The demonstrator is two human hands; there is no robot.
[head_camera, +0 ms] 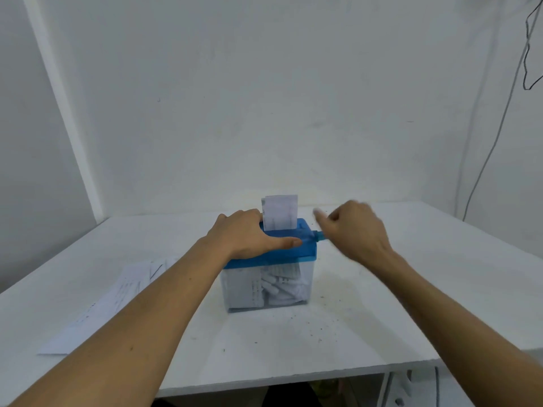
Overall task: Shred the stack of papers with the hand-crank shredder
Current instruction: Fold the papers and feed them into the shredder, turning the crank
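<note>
A small hand-crank shredder (305,245) with a blue top and a clear bin (238,289) stands mid-table. White strips fill the bin. A piece of paper (280,212) sticks upright out of the slot. My left hand (249,233) lies flat on the blue top, pressing it down. My right hand (355,230) is blurred at the shredder's right side, fingers curled around the crank handle, whose blue shaft (318,235) shows beside it. The stack of papers (111,295) lies flat on the table to the left, partly hidden by my left forearm.
The white table (382,318) ends at a front edge near me and meets white walls behind and on both sides. Dark specks dot the surface right of the shredder. A thin cable (496,136) hangs down the right wall.
</note>
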